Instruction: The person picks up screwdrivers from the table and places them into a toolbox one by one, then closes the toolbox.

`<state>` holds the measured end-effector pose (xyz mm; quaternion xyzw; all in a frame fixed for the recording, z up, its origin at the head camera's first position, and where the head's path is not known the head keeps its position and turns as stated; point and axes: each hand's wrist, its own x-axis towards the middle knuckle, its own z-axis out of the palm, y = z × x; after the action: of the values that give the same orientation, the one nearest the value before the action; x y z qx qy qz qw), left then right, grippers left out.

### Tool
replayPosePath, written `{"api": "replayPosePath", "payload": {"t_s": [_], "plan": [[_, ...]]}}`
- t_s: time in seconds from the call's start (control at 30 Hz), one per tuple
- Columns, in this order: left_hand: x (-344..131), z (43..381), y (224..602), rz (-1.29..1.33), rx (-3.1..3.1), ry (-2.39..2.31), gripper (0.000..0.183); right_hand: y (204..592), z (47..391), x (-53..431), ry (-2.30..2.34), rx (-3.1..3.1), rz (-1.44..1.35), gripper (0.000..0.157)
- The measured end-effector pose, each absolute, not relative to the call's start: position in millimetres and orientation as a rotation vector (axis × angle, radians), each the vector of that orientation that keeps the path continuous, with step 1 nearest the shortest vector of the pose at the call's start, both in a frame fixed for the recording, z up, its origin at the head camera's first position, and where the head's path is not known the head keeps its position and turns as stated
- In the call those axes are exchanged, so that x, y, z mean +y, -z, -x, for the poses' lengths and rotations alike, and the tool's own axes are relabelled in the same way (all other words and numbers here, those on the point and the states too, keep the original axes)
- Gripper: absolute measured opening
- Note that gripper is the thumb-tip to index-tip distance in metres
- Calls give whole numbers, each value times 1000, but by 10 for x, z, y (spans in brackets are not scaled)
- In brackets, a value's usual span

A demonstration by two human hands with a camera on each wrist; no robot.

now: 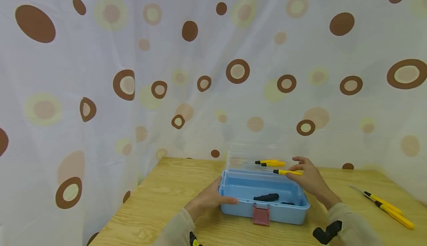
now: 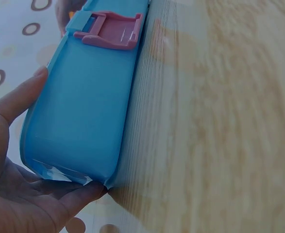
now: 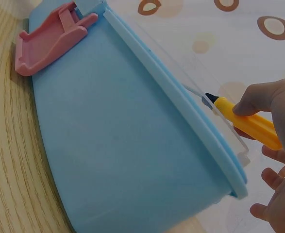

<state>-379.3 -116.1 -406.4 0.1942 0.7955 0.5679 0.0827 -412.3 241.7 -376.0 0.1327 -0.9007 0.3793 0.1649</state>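
A light blue toolbox (image 1: 233,208) with a pink latch (image 1: 261,215) stands on the table, its transparent lid (image 1: 235,160) raised at the back. My left hand (image 1: 211,198) grips the box's left end, thumb over the front rim and fingers round the side. In the right wrist view, my right hand (image 3: 278,114) pinches a screwdriver by its yellow handle (image 3: 251,124). That screwdriver (image 1: 289,172) is held above the box's back right rim, its shaft pointing left. Inside the box lies a long black object (image 1: 267,197) of unclear kind, with another dark piece (image 1: 287,203) partly hidden by the front wall.
Two more yellow-handled screwdrivers (image 1: 272,163) appear by the lid; whether they lie on it or behind it I cannot tell. On the wooden table (image 1: 160,201) at right lie two others (image 1: 387,206). A dotted curtain (image 1: 207,101) hangs behind the table.
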Motion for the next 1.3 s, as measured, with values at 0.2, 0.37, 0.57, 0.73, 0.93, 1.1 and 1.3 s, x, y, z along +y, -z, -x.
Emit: {"api": "replayPosePath", "payload": {"t_s": [0.2,0.37,0.57,0.73,0.93,1.1,1.3], "plan": [[-1171,3780,4057,-595,2369,-1703,105,3776,4141,2318,-1122,-2551,-389,31],[-1174,3776,4053,-598,2368,-1704,105,3767,4157,2272,-1126,-2536,-417,32],[-1177,3782,4055,-600,2366,-1702,105,3769,4191,2228,-1116,-2541,-420,32],[-1177,3794,4067,-580,2348,-1715,106,3770,4200,2190,-1136,-2538,-411,33],[-1171,3793,4070,-577,2354,-1708,106,3764,4202,2160,-1118,-2543,-404,33],[-1169,3798,4074,-579,2362,-1708,105,3758,4217,2146,-1092,-2543,-413,31],[-1169,3808,4076,-576,2363,-1714,104,3753,4214,2129,-1082,-2529,-441,24]]}}
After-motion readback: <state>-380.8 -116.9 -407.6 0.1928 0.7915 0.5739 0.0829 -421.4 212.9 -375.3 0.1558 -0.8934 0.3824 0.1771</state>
